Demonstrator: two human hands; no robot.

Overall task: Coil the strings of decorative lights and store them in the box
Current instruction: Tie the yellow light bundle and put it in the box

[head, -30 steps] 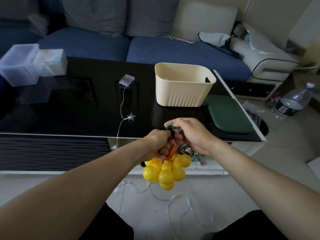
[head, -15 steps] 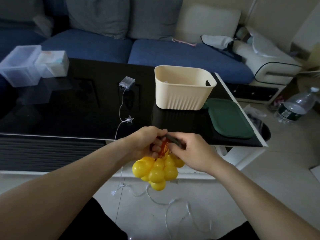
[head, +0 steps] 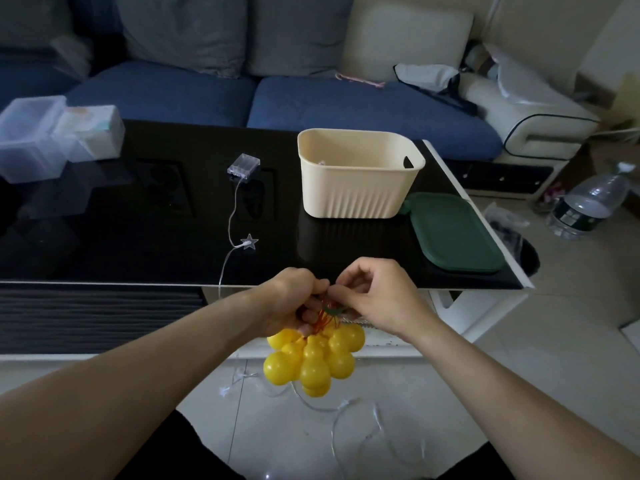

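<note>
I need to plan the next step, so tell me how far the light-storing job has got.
Done: little that shows; the cream box has something small inside, too hidden to identify. In hand: the left hand grips the bunched yellow bulb string while the right hand pinches its wires at the top. Left: boxing that bunch, then coiling the star string trailing from its battery pack off the table onto the floor.

Bunched yellow gourd lights [head: 313, 360] hanging below table edge, star string [head: 249, 242] trailing off table, cream box [head: 360, 174] upright
</note>
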